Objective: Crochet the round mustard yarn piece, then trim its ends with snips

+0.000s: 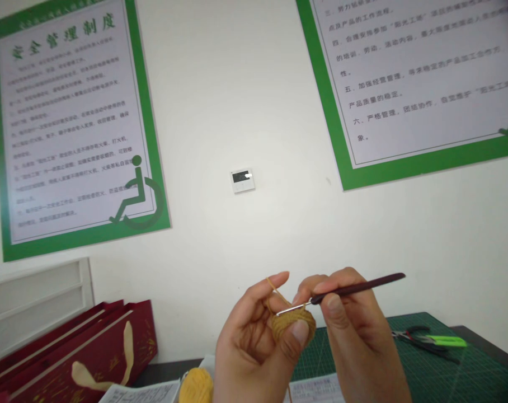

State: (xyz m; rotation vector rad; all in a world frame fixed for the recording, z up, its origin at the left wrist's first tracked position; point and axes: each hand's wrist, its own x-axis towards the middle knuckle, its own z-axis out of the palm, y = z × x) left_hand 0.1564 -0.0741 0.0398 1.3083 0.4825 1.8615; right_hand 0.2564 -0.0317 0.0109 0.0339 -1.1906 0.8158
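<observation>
My left hand point(258, 330) pinches a small mustard-brown crochet piece point(294, 324) between thumb and fingers. A strand of the same yarn point(274, 286) loops over its raised index finger. In my right hand point(350, 319) is a crochet hook point(363, 286) with a dark handle, held like a pen. The hook's silver shaft lies across the top edge of the crochet piece, its tip pointing left. Whether the tip has a loop on it is too small to tell.
A green cutting mat point(430, 330) covers the table, with dark-handled pliers point(426, 338) and a bright green tool point(447, 340) at right. A yellow yarn ball point(196, 386) sits beside printed papers point(145, 393). Dark red gift bags point(107, 358) stand at left before the wall.
</observation>
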